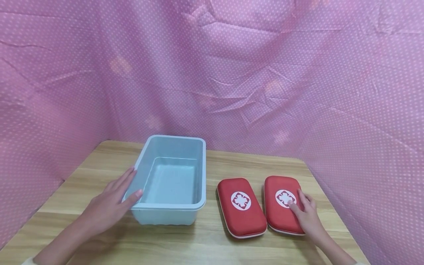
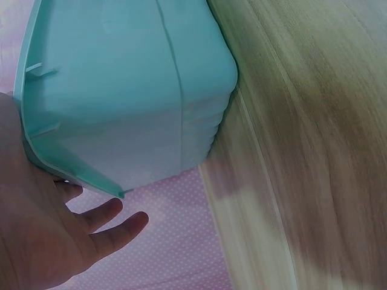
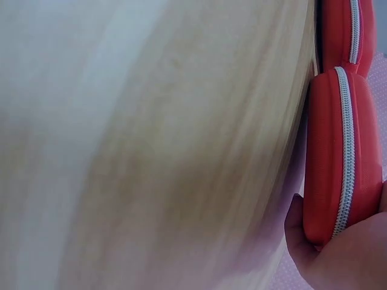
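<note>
A pale blue plastic bin (image 1: pixel 165 207) stands left of the table's middle, nothing inside it. My left hand (image 1: pixel 110 206) holds its near left rim, thumb over the edge and fingers along the outside; several of those fingers (image 2: pixel 121 232) extend past the rim in the left wrist view. On the right, my right hand (image 1: pixel 308 215) grips a red zippered first-aid case (image 1: pixel 281 217) by its right side. The thumb lies on the white cross emblem, and a digit wraps the case's lower edge in the right wrist view. A matching first-aid case (image 1: pixel 246 219) lies just left of it.
The wooden table (image 1: pixel 212 250) carries the bin and both cases. Pink dotted cloth (image 1: pixel 232 73) hangs behind the table and along both sides. A strip of tabletop separates the bin from the left case.
</note>
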`<state>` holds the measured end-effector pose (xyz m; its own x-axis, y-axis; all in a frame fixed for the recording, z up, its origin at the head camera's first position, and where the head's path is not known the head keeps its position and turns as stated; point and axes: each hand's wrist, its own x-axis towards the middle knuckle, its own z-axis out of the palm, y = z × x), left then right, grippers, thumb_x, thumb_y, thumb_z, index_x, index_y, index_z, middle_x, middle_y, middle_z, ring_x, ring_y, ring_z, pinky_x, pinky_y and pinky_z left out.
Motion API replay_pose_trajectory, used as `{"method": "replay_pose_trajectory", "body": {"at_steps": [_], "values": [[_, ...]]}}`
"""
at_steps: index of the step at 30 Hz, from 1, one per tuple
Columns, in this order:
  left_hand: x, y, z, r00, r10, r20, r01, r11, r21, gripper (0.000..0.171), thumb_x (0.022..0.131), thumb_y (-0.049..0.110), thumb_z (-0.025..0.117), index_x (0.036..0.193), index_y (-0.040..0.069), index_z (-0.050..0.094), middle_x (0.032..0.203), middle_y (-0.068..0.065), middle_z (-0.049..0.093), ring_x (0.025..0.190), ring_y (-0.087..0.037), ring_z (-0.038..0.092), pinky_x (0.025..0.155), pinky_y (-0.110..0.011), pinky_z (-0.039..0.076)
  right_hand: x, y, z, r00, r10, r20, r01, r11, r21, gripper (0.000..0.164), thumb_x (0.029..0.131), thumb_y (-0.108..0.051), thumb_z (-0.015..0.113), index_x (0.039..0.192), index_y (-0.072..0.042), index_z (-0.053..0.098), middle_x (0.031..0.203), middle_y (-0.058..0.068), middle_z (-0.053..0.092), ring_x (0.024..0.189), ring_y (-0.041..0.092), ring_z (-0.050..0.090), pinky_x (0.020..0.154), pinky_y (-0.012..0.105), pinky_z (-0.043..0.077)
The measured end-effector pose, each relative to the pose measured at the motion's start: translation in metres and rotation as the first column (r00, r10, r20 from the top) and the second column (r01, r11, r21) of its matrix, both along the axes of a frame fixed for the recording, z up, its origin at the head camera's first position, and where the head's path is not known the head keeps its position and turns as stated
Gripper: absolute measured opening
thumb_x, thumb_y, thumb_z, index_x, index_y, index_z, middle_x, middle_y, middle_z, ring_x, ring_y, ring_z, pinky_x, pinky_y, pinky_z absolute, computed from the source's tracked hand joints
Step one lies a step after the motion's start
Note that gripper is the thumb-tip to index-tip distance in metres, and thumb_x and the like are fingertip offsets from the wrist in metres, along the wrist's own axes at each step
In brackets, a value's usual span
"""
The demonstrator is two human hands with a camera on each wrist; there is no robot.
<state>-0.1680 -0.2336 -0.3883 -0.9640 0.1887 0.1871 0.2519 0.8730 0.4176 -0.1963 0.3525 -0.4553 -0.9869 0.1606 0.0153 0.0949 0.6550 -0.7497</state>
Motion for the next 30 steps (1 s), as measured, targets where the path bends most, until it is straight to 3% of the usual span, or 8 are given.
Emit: {"method": "replay_pose_trajectory", "body": {"at_steps": [8, 15, 22, 30], "values": [[-0.002, -0.001, -0.002, 1.000, 0.022, 0.016, -0.022, 0.999, -0.042, 0.082, 0.092, 0.068, 0.036, 0.154, 0.028, 0.001, 0.160, 0.010, -0.002, 0.139, -0.043, 0.023, 0.085, -0.081, 0.026, -0.001, 0.002, -0.001, 1.000, 0.007, -0.026, -0.006, 1.000, 0.008, 0.080, 0.096, -0.042, 0.054, 0.153, -0.006, 0.011, 0.152, 0.028, 0.005, 0.136, 0.050, 0.014, 0.109, 0.065, 0.015], [0.000, -0.001, 0.001, 1.000, 0.021, 0.014, -0.020, 0.997, -0.074, 0.087, 0.090, 0.071, 0.036, 0.155, 0.024, 0.004, 0.161, 0.006, -0.001, 0.140, -0.043, 0.022, 0.086, -0.079, 0.029, -0.004, -0.002, 0.008, 0.999, -0.016, -0.051, 0.017, 1.000, 0.017, 0.076, 0.097, -0.041, 0.053, 0.154, -0.010, 0.012, 0.153, 0.024, 0.009, 0.136, 0.046, 0.018, 0.109, 0.062, 0.019], [0.001, -0.001, 0.000, 1.000, 0.029, -0.005, -0.029, 0.995, -0.091, 0.082, 0.090, 0.070, 0.037, 0.155, 0.029, 0.009, 0.160, 0.009, 0.001, 0.139, -0.041, 0.024, 0.082, -0.078, 0.033, -0.010, -0.017, 0.031, 0.994, -0.027, -0.103, 0.026, 1.000, -0.018, 0.074, 0.097, -0.041, 0.053, 0.154, -0.012, 0.016, 0.154, 0.022, 0.009, 0.137, 0.043, 0.017, 0.108, 0.059, 0.021], [0.002, -0.001, 0.003, 0.999, 0.031, 0.028, -0.030, 0.997, -0.067, 0.084, 0.090, 0.071, 0.036, 0.155, 0.025, 0.008, 0.161, 0.006, 0.000, 0.138, -0.043, 0.024, 0.083, -0.078, 0.032, -0.021, -0.049, 0.069, 0.990, -0.008, -0.141, -0.003, 0.997, -0.076, 0.074, 0.095, -0.047, 0.053, 0.154, -0.020, 0.018, 0.158, 0.015, 0.009, 0.137, 0.039, 0.019, 0.106, 0.057, 0.024]]}}
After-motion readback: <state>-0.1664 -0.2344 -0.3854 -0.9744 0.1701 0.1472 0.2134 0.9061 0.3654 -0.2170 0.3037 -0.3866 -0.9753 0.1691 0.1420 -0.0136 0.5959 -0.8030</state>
